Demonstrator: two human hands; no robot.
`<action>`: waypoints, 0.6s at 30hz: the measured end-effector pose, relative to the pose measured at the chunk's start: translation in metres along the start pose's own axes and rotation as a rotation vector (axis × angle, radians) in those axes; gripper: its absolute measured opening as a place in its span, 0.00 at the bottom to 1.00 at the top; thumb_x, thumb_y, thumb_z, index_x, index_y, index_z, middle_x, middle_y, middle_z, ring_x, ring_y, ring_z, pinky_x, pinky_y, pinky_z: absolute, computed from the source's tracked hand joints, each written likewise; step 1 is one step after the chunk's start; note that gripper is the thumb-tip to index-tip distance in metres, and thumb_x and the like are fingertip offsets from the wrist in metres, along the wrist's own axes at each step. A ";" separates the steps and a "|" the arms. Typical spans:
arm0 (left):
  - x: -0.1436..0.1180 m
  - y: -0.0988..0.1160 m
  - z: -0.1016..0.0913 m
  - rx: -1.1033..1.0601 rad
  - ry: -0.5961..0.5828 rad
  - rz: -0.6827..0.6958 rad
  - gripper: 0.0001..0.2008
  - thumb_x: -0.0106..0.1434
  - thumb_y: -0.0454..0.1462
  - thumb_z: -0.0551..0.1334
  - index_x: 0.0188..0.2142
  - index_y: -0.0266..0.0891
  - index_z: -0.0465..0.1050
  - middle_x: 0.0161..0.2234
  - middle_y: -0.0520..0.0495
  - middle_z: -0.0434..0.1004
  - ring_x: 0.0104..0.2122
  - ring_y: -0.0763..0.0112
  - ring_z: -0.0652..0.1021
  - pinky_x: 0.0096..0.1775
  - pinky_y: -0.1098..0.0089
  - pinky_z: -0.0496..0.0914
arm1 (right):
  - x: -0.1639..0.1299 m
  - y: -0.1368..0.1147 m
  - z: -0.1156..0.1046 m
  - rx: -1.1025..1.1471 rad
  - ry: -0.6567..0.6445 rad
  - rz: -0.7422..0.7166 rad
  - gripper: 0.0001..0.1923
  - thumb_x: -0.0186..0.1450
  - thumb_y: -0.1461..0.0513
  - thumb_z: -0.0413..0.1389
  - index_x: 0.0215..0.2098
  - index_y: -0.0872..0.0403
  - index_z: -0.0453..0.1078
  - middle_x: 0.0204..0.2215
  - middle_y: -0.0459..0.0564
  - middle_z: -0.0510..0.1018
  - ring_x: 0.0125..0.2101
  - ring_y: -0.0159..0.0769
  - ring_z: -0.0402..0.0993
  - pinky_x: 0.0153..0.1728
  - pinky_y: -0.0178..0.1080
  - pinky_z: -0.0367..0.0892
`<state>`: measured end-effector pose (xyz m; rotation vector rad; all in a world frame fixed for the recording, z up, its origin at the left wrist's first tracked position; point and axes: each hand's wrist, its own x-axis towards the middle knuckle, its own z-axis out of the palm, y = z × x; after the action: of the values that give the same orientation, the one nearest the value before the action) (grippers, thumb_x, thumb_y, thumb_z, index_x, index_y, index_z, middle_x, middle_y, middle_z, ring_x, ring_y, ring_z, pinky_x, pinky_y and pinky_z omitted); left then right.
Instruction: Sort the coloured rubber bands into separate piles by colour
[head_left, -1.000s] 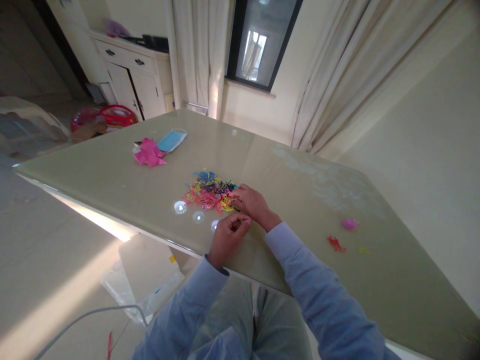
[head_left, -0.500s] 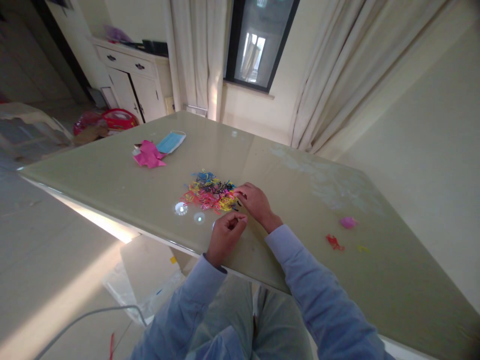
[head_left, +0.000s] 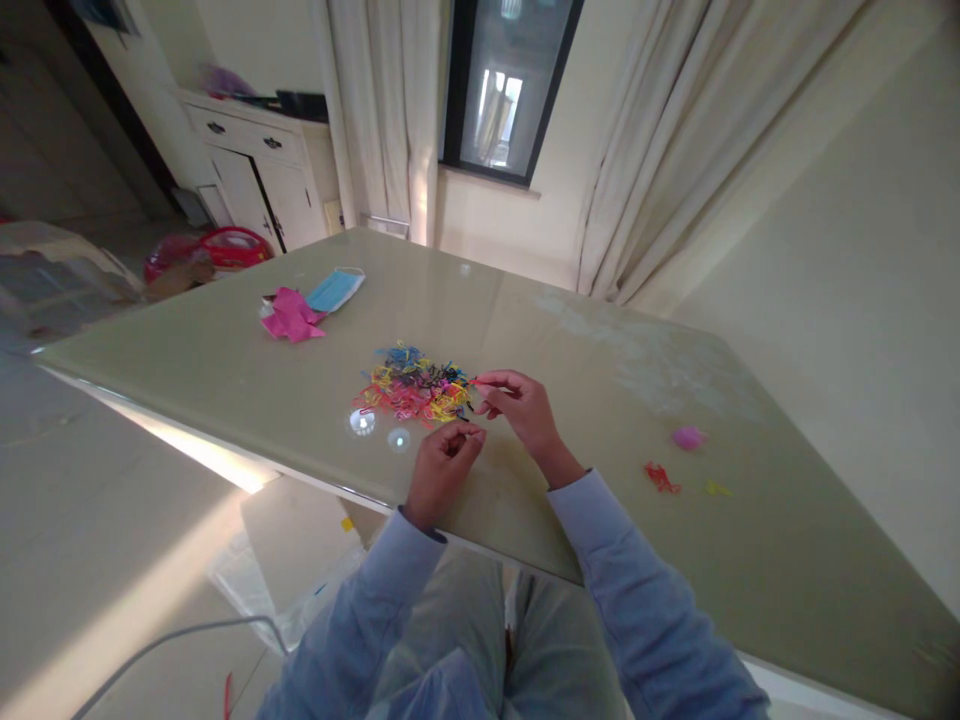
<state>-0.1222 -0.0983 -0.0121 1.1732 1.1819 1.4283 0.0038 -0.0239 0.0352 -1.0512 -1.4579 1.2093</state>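
Examining the head view, the only one on record, I find a heap of small coloured bands (head_left: 412, 388) on the pale green surface (head_left: 540, 335), ahead of me and just beyond my left hand (head_left: 441, 472). The heap runs blue at its far side, dark through the middle, and red, pink and yellow along the near side. My right hand (head_left: 527, 408) is at the right edge of the heap, thumb and forefinger pinched on a red band (head_left: 478, 381). My left hand is narrow, fingers curled, with thumb and forefinger brought together near the heap's closest right corner; I cannot tell whether anything sits between them. Both wrists are in light blue sleeves (head_left: 630, 550). To the right, well apart from the heap, lie a red cluster (head_left: 661, 478), a pink bundle (head_left: 688, 437) just beyond it and a few yellow pieces (head_left: 718, 487) beside it. To the far left, a crumpled pink sheet (head_left: 292, 318) lies against a blue face mask (head_left: 335, 291). Round light reflections show on the surface near the heap. Beyond the surface are a white cabinet (head_left: 291, 205), cream curtains (head_left: 382, 110) and a dark-framed window (head_left: 499, 90). A grey cable (head_left: 202, 627) crosses the floor at lower left.
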 end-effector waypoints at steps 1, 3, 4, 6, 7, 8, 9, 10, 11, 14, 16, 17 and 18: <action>0.000 0.000 0.000 0.001 0.003 0.000 0.14 0.56 0.46 0.65 0.29 0.35 0.75 0.19 0.54 0.63 0.20 0.78 0.60 0.23 0.74 0.53 | -0.006 -0.004 -0.002 0.039 0.011 0.005 0.15 0.55 0.55 0.66 0.37 0.55 0.77 0.32 0.49 0.82 0.24 0.32 0.78 0.24 0.33 0.71; 0.000 0.001 -0.001 0.010 0.008 -0.002 0.14 0.56 0.46 0.65 0.30 0.35 0.76 0.19 0.54 0.64 0.20 0.78 0.60 0.23 0.74 0.53 | -0.019 -0.013 -0.007 0.118 0.038 0.007 0.14 0.54 0.56 0.67 0.36 0.54 0.78 0.33 0.48 0.82 0.23 0.32 0.79 0.25 0.33 0.72; 0.000 0.000 -0.002 0.015 0.014 -0.006 0.14 0.56 0.46 0.65 0.30 0.35 0.76 0.19 0.54 0.65 0.20 0.78 0.61 0.23 0.74 0.54 | -0.026 -0.017 -0.011 0.161 0.053 0.009 0.14 0.54 0.56 0.68 0.36 0.54 0.78 0.33 0.48 0.83 0.23 0.32 0.79 0.25 0.33 0.73; 0.000 0.000 -0.003 0.017 0.035 -0.007 0.15 0.55 0.46 0.66 0.31 0.35 0.76 0.20 0.53 0.68 0.21 0.77 0.63 0.24 0.74 0.56 | -0.041 -0.025 -0.020 0.253 0.099 0.024 0.13 0.53 0.57 0.69 0.35 0.54 0.77 0.33 0.48 0.83 0.23 0.31 0.79 0.25 0.33 0.74; 0.000 0.000 -0.004 0.015 0.048 -0.007 0.15 0.55 0.46 0.66 0.31 0.35 0.76 0.21 0.52 0.69 0.21 0.77 0.64 0.24 0.75 0.57 | -0.050 -0.029 -0.025 0.301 0.130 0.036 0.13 0.53 0.57 0.69 0.35 0.53 0.77 0.34 0.48 0.83 0.23 0.31 0.78 0.24 0.32 0.74; 0.000 0.000 -0.004 0.014 0.059 -0.008 0.15 0.55 0.46 0.66 0.32 0.35 0.76 0.22 0.52 0.70 0.21 0.77 0.65 0.24 0.75 0.58 | -0.058 -0.033 -0.032 0.347 0.164 0.046 0.13 0.53 0.58 0.70 0.35 0.53 0.77 0.33 0.47 0.83 0.22 0.30 0.78 0.23 0.31 0.73; -0.001 0.001 -0.005 0.013 0.069 -0.007 0.15 0.55 0.46 0.66 0.32 0.35 0.76 0.22 0.53 0.70 0.21 0.77 0.65 0.24 0.75 0.59 | -0.067 -0.036 -0.039 0.390 0.199 0.051 0.13 0.52 0.58 0.70 0.34 0.53 0.76 0.33 0.46 0.82 0.22 0.29 0.77 0.22 0.31 0.73; -0.001 0.001 -0.005 0.016 0.076 -0.007 0.15 0.54 0.46 0.67 0.32 0.36 0.76 0.21 0.53 0.69 0.21 0.77 0.65 0.24 0.75 0.59 | -0.076 -0.039 -0.047 0.427 0.233 0.045 0.13 0.52 0.59 0.70 0.34 0.53 0.76 0.32 0.45 0.82 0.21 0.28 0.76 0.21 0.30 0.72; -0.001 0.002 -0.005 0.021 0.081 -0.007 0.15 0.54 0.46 0.67 0.32 0.36 0.76 0.20 0.54 0.68 0.20 0.77 0.64 0.23 0.75 0.58 | -0.085 -0.041 -0.054 0.455 0.264 0.032 0.13 0.52 0.59 0.70 0.34 0.53 0.75 0.31 0.44 0.82 0.20 0.27 0.75 0.20 0.29 0.72; -0.003 0.005 -0.006 0.058 0.094 -0.011 0.15 0.54 0.46 0.67 0.32 0.36 0.76 0.18 0.56 0.65 0.18 0.78 0.62 0.21 0.75 0.56 | -0.111 -0.044 -0.078 0.488 0.342 -0.025 0.13 0.54 0.58 0.69 0.34 0.51 0.74 0.30 0.42 0.80 0.18 0.23 0.73 0.19 0.27 0.70; -0.004 0.006 -0.007 0.090 0.095 -0.010 0.15 0.55 0.46 0.67 0.33 0.36 0.76 0.18 0.56 0.64 0.18 0.78 0.62 0.20 0.75 0.56 | -0.127 -0.044 -0.091 0.484 0.389 -0.052 0.12 0.56 0.57 0.68 0.34 0.51 0.72 0.30 0.41 0.80 0.18 0.22 0.71 0.19 0.27 0.69; -0.004 0.006 -0.008 0.103 0.095 -0.008 0.15 0.55 0.46 0.67 0.33 0.36 0.76 0.18 0.56 0.64 0.18 0.78 0.62 0.20 0.75 0.56 | -0.134 -0.043 -0.097 0.485 0.412 -0.058 0.12 0.56 0.57 0.68 0.34 0.50 0.71 0.30 0.40 0.79 0.18 0.22 0.71 0.19 0.27 0.69; -0.004 0.005 -0.008 0.110 0.096 -0.008 0.15 0.54 0.46 0.67 0.33 0.36 0.76 0.18 0.56 0.64 0.18 0.77 0.62 0.20 0.75 0.56 | -0.141 -0.042 -0.102 0.490 0.437 -0.061 0.13 0.56 0.56 0.68 0.34 0.50 0.71 0.30 0.40 0.79 0.18 0.21 0.71 0.19 0.27 0.69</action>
<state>-0.1301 -0.1035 -0.0080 1.1848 1.3453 1.4426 0.1293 -0.1486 0.0653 -0.8522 -0.7971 1.1268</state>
